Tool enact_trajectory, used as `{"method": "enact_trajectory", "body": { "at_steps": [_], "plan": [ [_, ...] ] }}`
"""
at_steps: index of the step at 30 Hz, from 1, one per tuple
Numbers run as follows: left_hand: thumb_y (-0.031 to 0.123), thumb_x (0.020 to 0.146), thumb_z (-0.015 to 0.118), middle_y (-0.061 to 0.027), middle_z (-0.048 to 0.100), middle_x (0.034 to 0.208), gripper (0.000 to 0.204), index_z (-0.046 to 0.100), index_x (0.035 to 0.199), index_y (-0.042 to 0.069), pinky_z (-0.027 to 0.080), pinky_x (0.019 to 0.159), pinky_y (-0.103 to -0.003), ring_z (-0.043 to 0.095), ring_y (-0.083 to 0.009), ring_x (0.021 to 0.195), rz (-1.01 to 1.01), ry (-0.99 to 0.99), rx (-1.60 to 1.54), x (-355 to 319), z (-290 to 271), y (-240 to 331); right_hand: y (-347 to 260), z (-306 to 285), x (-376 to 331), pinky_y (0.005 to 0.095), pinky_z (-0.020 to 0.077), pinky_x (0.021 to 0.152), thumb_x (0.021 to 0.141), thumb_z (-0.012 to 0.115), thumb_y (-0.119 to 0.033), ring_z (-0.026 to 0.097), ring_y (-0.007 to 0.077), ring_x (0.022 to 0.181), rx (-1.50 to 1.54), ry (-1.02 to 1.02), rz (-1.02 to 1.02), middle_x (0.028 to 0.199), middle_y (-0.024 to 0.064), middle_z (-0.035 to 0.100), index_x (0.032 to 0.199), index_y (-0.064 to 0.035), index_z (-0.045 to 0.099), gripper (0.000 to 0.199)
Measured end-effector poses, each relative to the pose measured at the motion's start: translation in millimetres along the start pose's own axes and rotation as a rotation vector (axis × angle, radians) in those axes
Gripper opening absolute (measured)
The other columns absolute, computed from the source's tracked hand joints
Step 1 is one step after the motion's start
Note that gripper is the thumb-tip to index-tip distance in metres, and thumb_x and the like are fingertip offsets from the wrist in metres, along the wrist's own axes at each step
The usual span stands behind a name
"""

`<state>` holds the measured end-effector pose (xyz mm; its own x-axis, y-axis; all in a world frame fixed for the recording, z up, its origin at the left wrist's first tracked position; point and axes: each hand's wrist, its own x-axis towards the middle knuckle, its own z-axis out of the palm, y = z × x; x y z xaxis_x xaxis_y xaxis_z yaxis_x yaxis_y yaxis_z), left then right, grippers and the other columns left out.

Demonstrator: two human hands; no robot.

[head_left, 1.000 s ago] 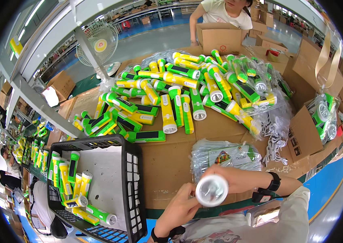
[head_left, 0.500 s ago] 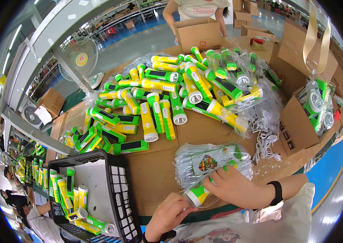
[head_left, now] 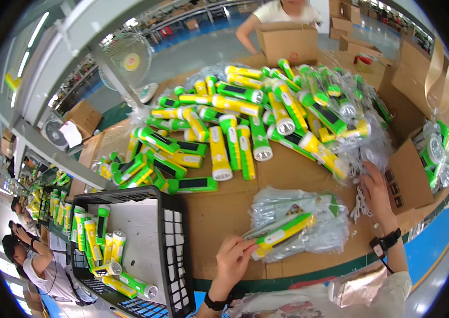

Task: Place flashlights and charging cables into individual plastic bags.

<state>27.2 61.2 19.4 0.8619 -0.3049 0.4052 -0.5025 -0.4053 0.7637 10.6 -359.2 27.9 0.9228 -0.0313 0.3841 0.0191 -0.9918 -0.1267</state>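
My left hand (head_left: 233, 258) is closed on the near end of a green and yellow flashlight (head_left: 284, 233), which lies tilted in a clear plastic sleeve. Under the flashlight is a stack of clear plastic bags (head_left: 267, 209) with a printed green and white card showing through. Off to the right, my right hand (head_left: 377, 192) reaches to a pile of coiled white cables (head_left: 359, 205), fingers stretched out and a little bent at its edge. Whether a fingertip touches a cable cannot be made out. Behind both hands lies a large heap of green and yellow flashlights (head_left: 230, 140).
A black plastic crate (head_left: 174, 249) with several flashlights stands at the left. An open cardboard box (head_left: 410, 175) with bagged flashlights is at the right. Across the table a person (head_left: 283, 13) stands behind another carton (head_left: 288, 45). A metal frame post (head_left: 50, 151) rises at the left.
My right hand has left the flashlight and moved right and away to the white cables. My left hand keeps the flashlight, which now lies tilted over the bags. The head view has shifted.
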Motion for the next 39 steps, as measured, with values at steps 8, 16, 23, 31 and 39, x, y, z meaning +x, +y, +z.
{"method": "enact_trajectory", "body": {
  "at_steps": [8, 16, 23, 31, 39],
  "plan": [
    [0.006, 0.08, 0.079, -0.0113, 0.066, 0.097, 0.056, 0.058, 0.132, 0.001, 0.053, 0.079, -0.027, 0.064, -0.0178, 0.088, -0.274, 0.115, -0.233, -28, 11, -25, -24, 1, 24, 0.0444, 0.0452, 0.096, 0.081, 0.063, 0.009, 0.057, 0.0357, 0.116, 0.034, 0.121, -0.088, 0.131, 0.0183, 0.056, 0.097, -0.0016, 0.056, 0.02],
    [0.006, 0.097, 0.059, -0.0183, 0.068, 0.117, 0.033, 0.061, 0.129, -0.002, 0.05, 0.09, -0.033, 0.066, -0.0275, 0.102, -0.599, -0.155, -0.145, -40, 2, -21, -133, -19, 42, 0.037, 0.0511, 0.067, 0.08, 0.076, -0.003, 0.065, 0.0267, 0.079, 0.588, 0.104, -0.377, 0.099, 0.012, 0.067, 0.111, -0.0063, 0.057, 0.036],
    [-0.001, 0.095, 0.051, -0.0232, 0.066, 0.124, 0.03, 0.065, 0.12, -0.006, 0.047, 0.099, -0.039, 0.065, -0.0352, 0.113, -0.098, 0.104, -0.186, -9, 13, 13, -203, -2, 49, 0.0337, 0.051, 0.071, 0.08, 0.06, -0.015, 0.062, 0.0216, 0.087, 0.409, -0.196, -0.852, 0.092, 0.0047, 0.059, 0.102, -0.0083, 0.061, 0.022],
    [0.004, 0.1, 0.044, -0.015, 0.071, 0.099, 0.028, 0.068, 0.106, -0.009, 0.052, 0.077, -0.029, 0.065, -0.0164, 0.084, -0.163, 0.346, -0.152, -11, 25, 3, -227, 0, 32, 0.0368, 0.0526, 0.076, 0.082, 0.064, -0.012, 0.062, 0.0233, 0.095, 0.595, -0.188, -0.723, 0.105, 0.0065, 0.057, 0.104, -0.0059, 0.06, 0.023],
    [0.017, 0.108, 0.041, -0.0025, 0.058, 0.084, 0.029, 0.055, 0.092, -0.002, 0.044, 0.066, -0.023, 0.052, -0.0064, 0.075, -0.279, 0.731, -0.296, 4, -3, -12, -189, -86, 89, 0.035, 0.0535, 0.072, 0.089, 0.068, -0.025, 0.066, 0.0248, 0.088, 0.549, 0.068, -0.845, 0.092, 0.0074, 0.062, 0.106, -0.002, 0.059, 0.03]
  ]
}}
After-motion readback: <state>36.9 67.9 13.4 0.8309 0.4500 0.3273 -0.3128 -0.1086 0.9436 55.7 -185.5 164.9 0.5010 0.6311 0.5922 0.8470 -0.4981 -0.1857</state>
